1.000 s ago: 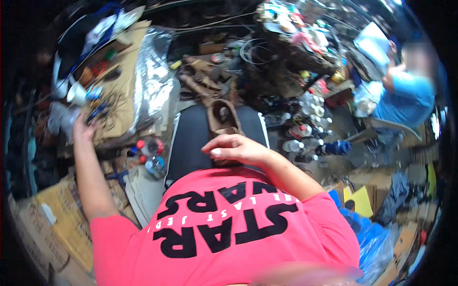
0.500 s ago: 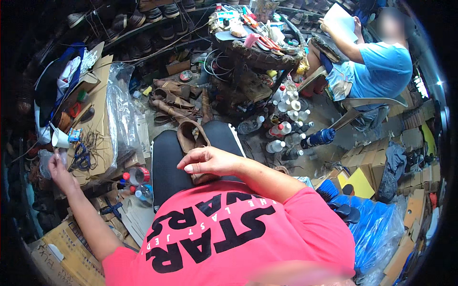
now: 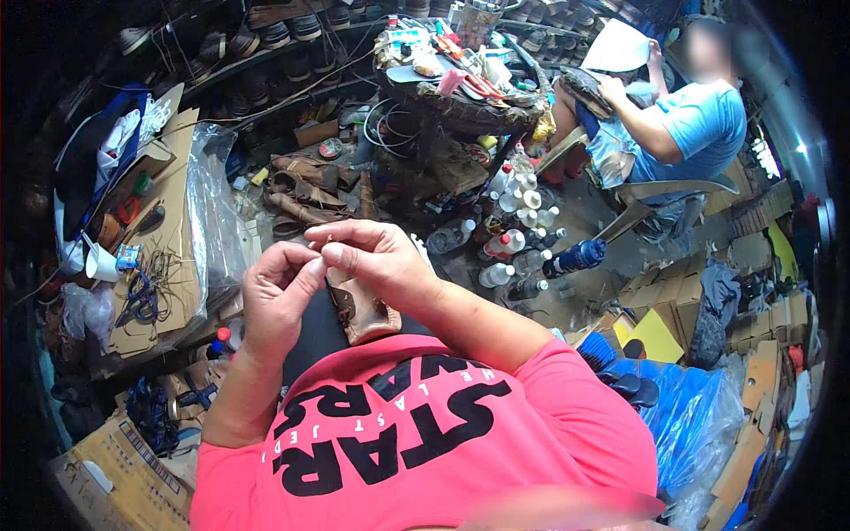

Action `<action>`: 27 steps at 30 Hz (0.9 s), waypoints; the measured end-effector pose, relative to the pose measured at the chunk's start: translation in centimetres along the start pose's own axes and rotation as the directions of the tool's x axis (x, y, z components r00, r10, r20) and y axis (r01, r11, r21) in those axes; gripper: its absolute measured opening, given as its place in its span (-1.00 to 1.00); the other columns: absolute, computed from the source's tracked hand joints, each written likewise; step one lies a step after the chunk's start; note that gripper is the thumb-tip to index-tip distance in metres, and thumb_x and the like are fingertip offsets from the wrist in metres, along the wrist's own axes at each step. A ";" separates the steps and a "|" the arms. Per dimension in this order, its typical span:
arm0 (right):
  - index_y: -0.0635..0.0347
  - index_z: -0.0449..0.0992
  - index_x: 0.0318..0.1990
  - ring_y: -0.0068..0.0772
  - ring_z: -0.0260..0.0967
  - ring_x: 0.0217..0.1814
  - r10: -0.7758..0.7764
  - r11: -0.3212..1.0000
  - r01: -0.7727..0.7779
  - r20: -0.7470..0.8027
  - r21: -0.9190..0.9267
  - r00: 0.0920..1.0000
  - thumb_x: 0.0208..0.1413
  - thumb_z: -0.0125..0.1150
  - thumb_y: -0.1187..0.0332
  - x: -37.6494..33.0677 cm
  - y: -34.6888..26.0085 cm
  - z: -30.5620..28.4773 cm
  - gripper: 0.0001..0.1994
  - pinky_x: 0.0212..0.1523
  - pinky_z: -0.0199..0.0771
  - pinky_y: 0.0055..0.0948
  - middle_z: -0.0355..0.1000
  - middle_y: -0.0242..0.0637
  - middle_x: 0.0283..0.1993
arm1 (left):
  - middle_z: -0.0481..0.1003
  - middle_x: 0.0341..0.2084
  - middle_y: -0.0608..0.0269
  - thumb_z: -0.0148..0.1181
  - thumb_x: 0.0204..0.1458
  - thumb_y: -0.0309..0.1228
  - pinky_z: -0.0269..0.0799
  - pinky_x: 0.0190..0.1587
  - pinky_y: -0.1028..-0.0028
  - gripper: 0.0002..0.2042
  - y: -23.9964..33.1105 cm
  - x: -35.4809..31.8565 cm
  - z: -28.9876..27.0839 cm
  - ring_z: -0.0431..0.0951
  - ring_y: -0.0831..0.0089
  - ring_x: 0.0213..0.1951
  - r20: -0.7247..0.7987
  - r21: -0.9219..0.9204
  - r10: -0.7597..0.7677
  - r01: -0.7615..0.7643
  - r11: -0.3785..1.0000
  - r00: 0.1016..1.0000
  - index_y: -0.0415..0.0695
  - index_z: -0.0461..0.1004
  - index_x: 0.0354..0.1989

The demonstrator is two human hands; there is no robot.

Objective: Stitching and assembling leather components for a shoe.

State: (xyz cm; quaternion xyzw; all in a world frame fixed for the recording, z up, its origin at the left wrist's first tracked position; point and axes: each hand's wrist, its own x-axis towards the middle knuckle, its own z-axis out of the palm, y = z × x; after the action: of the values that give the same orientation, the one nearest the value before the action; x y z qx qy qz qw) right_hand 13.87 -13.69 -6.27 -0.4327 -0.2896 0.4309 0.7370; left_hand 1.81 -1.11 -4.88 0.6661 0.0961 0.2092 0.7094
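Note:
My left hand [image 3: 282,294] and my right hand [image 3: 382,264] meet over my lap, fingertips pinched close together. Something tiny may be between them, but it is too small to name. Just below my right hand, a brown leather shoe [image 3: 370,324] rests on my dark-trousered lap, partly covered by that hand. Beyond my knees lie brown leather shoe pieces [image 3: 305,190] in a heap. Left of my left hand, a sheet of cardboard [image 3: 175,234] carries blue-handled scissors [image 3: 140,299], and a white cup [image 3: 101,264] stands near its edge.
A cluttered round table [image 3: 460,104] with tools stands ahead. Several bottles [image 3: 498,274] crowd the floor to its right. A person in a blue shirt [image 3: 699,128] sits at the far right holding a white sheet [image 3: 617,46]. Clear plastic over blue material [image 3: 695,411] lies to my right.
My left hand has come from beside the white cup at far left to my lap, meeting my right hand. Both now pinch together above the shoe. The other person's white sheet has lowered.

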 end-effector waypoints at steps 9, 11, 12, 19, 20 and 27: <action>0.31 0.51 -0.02 -0.49 0.45 -0.12 0.037 0.951 -0.032 -0.010 0.307 0.999 0.12 0.30 0.29 0.0 1.7 -0.9 -0.66 -0.02 0.45 -0.46 0.51 -0.27 -0.13 | 0.49 -0.48 0.37 0.15 0.14 -0.52 0.34 -0.33 0.69 -0.95 -1.3 0.8 0.7 0.44 0.68 -0.42 -0.009 -0.172 -0.002 0.001 0.985 1.000 -0.23 0.46 -0.29; 0.31 0.49 -0.03 -0.45 0.45 -0.13 0.071 0.934 -0.059 -0.021 0.351 0.997 0.13 0.27 0.35 0.3 2.0 -0.9 -0.70 -0.04 0.47 -0.44 0.50 -0.26 -0.15 | 0.43 -0.54 0.44 0.16 0.14 -0.48 0.14 -0.49 0.72 -0.95 -1.5 0.8 0.5 0.31 0.76 -0.52 -0.026 -0.120 -0.016 0.013 0.993 1.000 -0.17 0.46 -0.30; 0.32 0.49 -0.03 -0.43 0.45 -0.14 0.091 0.923 -0.072 -0.033 0.378 0.995 0.14 0.25 0.38 0.4 2.2 -0.9 -0.72 -0.05 0.49 -0.43 0.50 -0.25 -0.16 | 0.41 -0.56 0.47 0.17 0.14 -0.46 0.04 -0.57 0.74 -0.95 -1.6 0.8 0.5 0.25 0.79 -0.57 -0.035 -0.104 -0.034 0.030 0.994 0.999 -0.14 0.46 -0.31; 0.22 0.52 -0.15 -0.62 0.35 -0.20 0.096 0.947 -0.089 -0.005 0.310 0.995 0.11 0.31 0.27 0.6 2.8 -1.6 -0.75 -0.11 0.37 -0.56 0.47 -0.41 -0.21 | 0.45 -0.54 0.43 0.17 0.14 -0.46 0.09 -0.55 0.75 -0.95 -2.5 0.7 0.1 0.31 0.78 -0.55 -0.013 -0.128 -0.115 0.113 0.985 0.993 -0.15 0.47 -0.30; 0.21 0.51 -0.16 -0.63 0.34 -0.20 0.075 0.956 -0.067 -0.020 0.285 0.997 0.12 0.30 0.27 0.7 2.9 -1.6 -0.76 -0.11 0.36 -0.56 0.46 -0.42 -0.22 | 0.47 -0.53 0.42 0.17 0.14 -0.47 0.13 -0.53 0.74 -0.95 -2.7 0.7 0.0 0.33 0.77 -0.54 -0.006 -0.137 -0.136 0.134 0.981 0.991 -0.16 0.47 -0.31; 0.22 0.46 -0.16 -0.60 0.37 -0.17 -0.002 0.989 0.012 -0.069 0.146 0.998 0.19 0.19 0.34 0.8 2.5 -2.9 -0.84 -0.11 0.38 -0.56 0.44 -0.40 -0.22 | 0.49 -0.39 0.33 0.22 0.09 -0.45 0.35 -0.27 0.62 -0.85 -3.7 1.3 -0.6 0.46 0.59 -0.38 0.090 0.173 -0.038 0.022 0.985 0.995 -0.23 0.50 -0.20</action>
State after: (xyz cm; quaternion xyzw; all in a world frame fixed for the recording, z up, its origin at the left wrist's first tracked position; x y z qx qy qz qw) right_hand 15.56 -13.51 -9.72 -0.3912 -0.2332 0.4334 0.7776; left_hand 3.34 -0.15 -8.37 0.7321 0.0907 0.1585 0.6563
